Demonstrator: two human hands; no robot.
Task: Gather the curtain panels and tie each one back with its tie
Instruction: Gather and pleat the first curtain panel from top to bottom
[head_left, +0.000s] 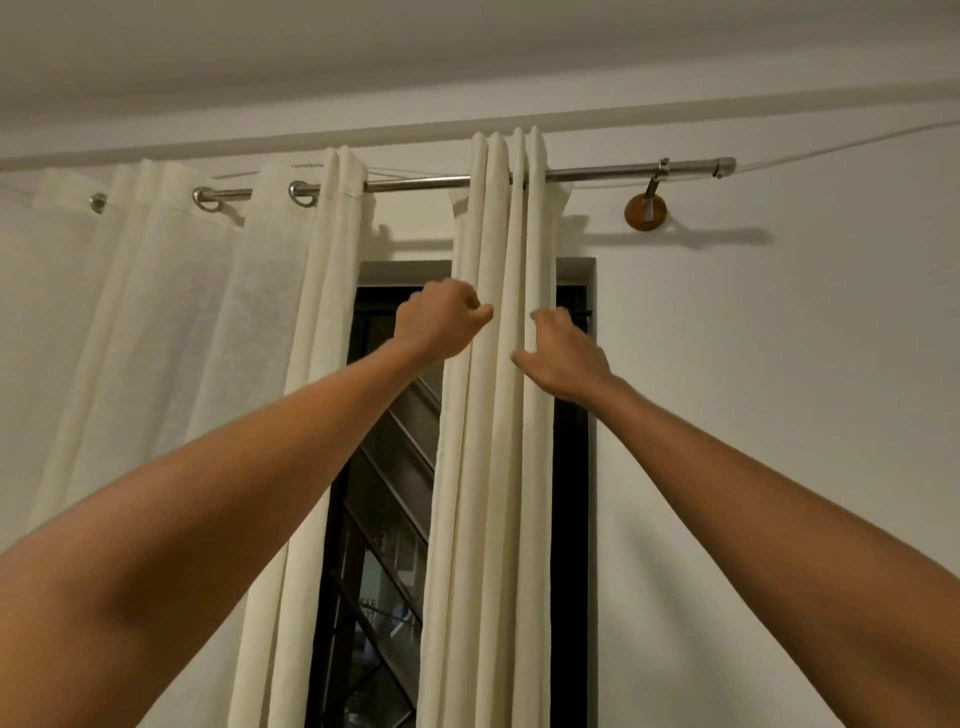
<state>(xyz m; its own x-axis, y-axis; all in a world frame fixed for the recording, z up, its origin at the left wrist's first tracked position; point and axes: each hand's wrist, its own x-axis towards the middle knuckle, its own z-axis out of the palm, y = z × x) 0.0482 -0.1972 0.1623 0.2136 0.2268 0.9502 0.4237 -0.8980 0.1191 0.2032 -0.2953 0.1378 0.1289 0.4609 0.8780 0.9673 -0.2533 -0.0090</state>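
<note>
— Bare forearms are reaching up from the bottom corners toward the window (384, 545). What are the hands doing?

— Both are working at the right curtain panel (493, 415), which is hanging bunched into narrow upright folds over the right part of the window. The left hand (439, 322) is curling into a near-closed grip at the panel's left edge, fingers pinching a fold of the cream fabric. The right hand (563, 353) is sitting looser, thumb and fingers partly spread and pressing into the folds on the panel's right side; whether it is actually clamping any cloth, I cannot tell.

— And the other panel?

— The left curtain panel (182, 338) is hanging spread wider, its metal grommets (208, 199) threading the curtain rod (415, 183). Its right edge is lying just beside the dark gap of window showing between the two panels.

— Where is the rod ending?

— It is running past the gathered panel to a bracket (655, 189) fixed on a round wooden mount (645, 211) on the white wall (779, 415). A thin white cord (841, 147) is stretching from the rod's end cap up to the right.

— Any tie in sight?

— I am seeing none.
</note>
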